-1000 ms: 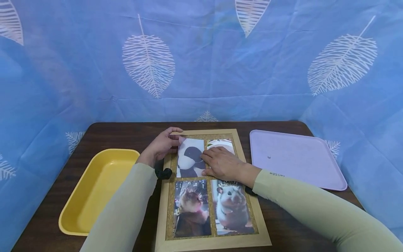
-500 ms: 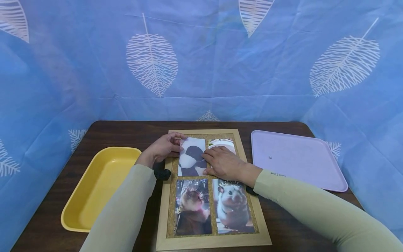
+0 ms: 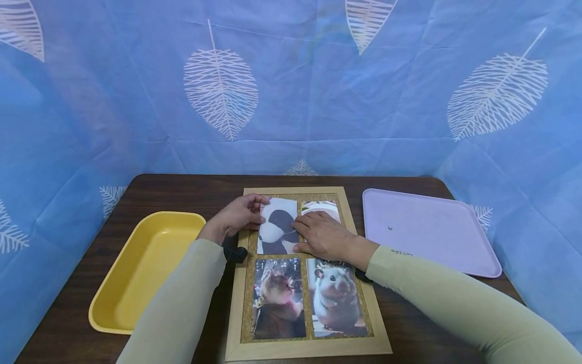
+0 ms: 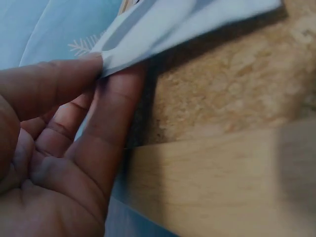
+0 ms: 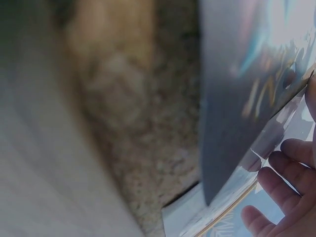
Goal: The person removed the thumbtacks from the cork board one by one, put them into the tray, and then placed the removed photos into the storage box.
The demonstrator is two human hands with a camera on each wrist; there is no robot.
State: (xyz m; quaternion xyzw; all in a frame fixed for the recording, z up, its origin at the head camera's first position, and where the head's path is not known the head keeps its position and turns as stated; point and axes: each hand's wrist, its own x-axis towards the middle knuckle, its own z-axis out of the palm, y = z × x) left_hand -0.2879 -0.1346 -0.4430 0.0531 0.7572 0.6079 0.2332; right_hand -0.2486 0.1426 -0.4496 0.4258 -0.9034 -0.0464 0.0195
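A wooden picture frame (image 3: 236,303) with a cork backing (image 4: 237,94) lies on the table. My left hand (image 3: 234,215) pinches the top-left corner of a black-and-white plush-toy photo (image 3: 273,232) between thumb and fingers. That corner is raised off the cork in the left wrist view. My right hand (image 3: 325,235) lies across from it, its outstretched fingertips touching the photo's right edge. Beneath the right hand, another photo (image 3: 320,207) at the upper right is mostly hidden. A small-animal photo (image 3: 278,303) and a white hamster photo (image 3: 336,298) fill the lower half.
To the left stands a yellow tray (image 3: 141,273), partly behind the left forearm. A flat lilac tray (image 3: 427,227) sits on the right, with a tiny round object (image 3: 389,228) on it. Blue leaf-patterned cloth (image 3: 327,101) hangs behind the dark wooden table (image 3: 195,192).
The left hand's fingers have come down and closed on the top-left corner of the plush-toy photo. That photo has shifted slightly upward. The right hand has stayed almost still.
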